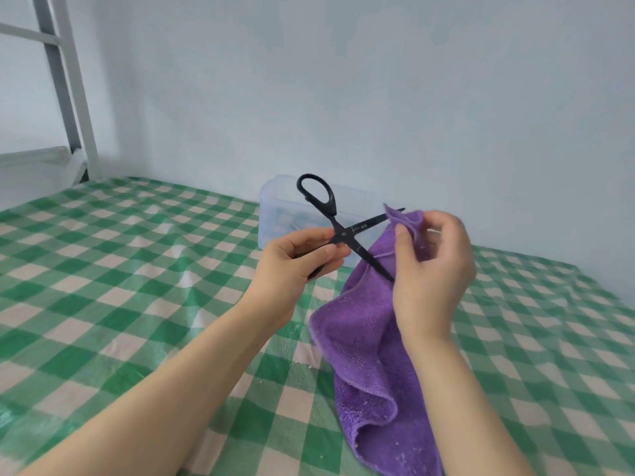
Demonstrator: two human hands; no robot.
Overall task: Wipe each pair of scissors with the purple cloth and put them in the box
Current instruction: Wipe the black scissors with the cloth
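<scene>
left hand (pixel 295 261) gripping open scissors (pixel 343 231), right hand (pixel 429 266) pinching purple cloth (pixel 364 338)

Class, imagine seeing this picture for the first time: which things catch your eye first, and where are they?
The black scissors, spread open in an X at the centre, stand out first, gripped by the left hand. Beside them the right hand pinches the bright purple cloth, which hangs down to the green checked cover. A clear plastic box sits behind the scissors, near the wall.
</scene>
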